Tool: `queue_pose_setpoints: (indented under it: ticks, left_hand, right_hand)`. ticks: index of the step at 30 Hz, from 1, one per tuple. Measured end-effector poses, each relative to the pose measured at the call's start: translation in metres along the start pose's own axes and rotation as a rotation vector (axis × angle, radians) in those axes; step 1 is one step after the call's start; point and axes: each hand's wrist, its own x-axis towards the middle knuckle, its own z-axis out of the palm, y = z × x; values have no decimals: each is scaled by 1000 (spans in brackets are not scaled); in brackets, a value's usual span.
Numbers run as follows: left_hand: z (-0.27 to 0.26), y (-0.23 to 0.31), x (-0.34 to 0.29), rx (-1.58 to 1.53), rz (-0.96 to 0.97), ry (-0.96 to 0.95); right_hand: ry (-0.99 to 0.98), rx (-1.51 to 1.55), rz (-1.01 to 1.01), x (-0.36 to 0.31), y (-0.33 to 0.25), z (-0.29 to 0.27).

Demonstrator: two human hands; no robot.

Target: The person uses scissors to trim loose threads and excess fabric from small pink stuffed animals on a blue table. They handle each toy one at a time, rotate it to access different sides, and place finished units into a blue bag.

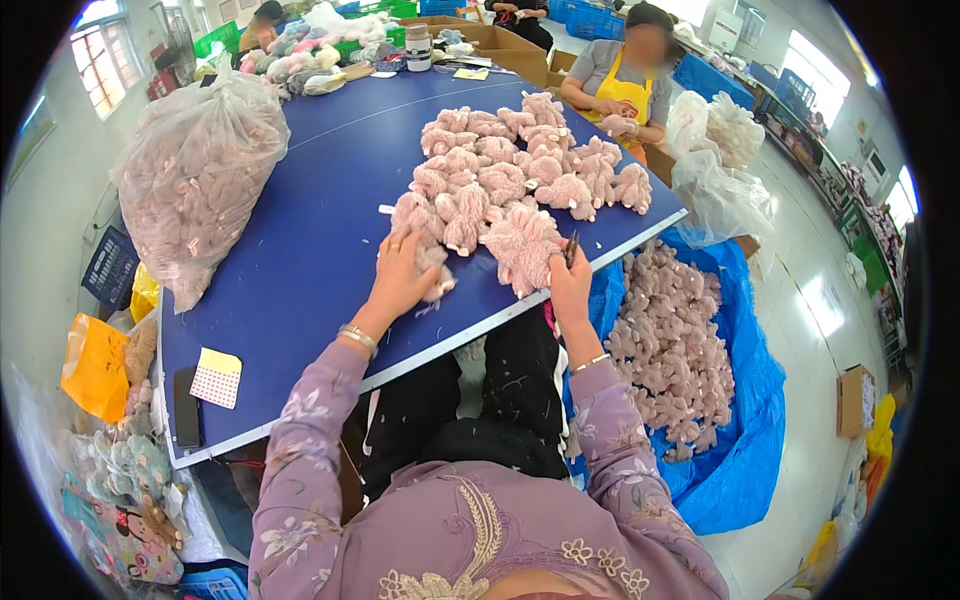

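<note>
On the blue table, my left hand (402, 272) curls its fingers round a pink-grey plush toy (414, 216) near the table's front edge. A white tag sticks out at that toy's upper left. My right hand (572, 290) is closed on a slim dark tool (571, 248), which looks like tweezers or thread snips, its tip pointing up. The fingers of that hand also touch the edge of a larger pink plush piece (524, 247). Just beyond both hands lies a heap of small pink plush toys (500, 183).
A clear bag of plush toys (205, 170) stands on the table's left. Near the left edge are a phone (186, 408) and a dotted sticker sheet (217, 378). At my right, a blue-lined container (745, 400) holds many plush toys. Across the table sits a co-worker in a yellow apron (622, 95).
</note>
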Motion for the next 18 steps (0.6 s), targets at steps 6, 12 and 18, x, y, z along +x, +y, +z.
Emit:
queue_pose_setpoints:
  ticks: [6, 12, 18]
  left_hand:
    - [-19, 84, 2, -657, -97, 76]
    - [-27, 128, -50, -1443, -214, -278]
    - [-57, 116, -48, -1758, -344, -370]
  right_hand:
    - [64, 99, -107, -47, -64, -21]
    - [-76, -134, -203, -93, -100, 6]
    - [-440, -386, -363, -114, -122, 43]
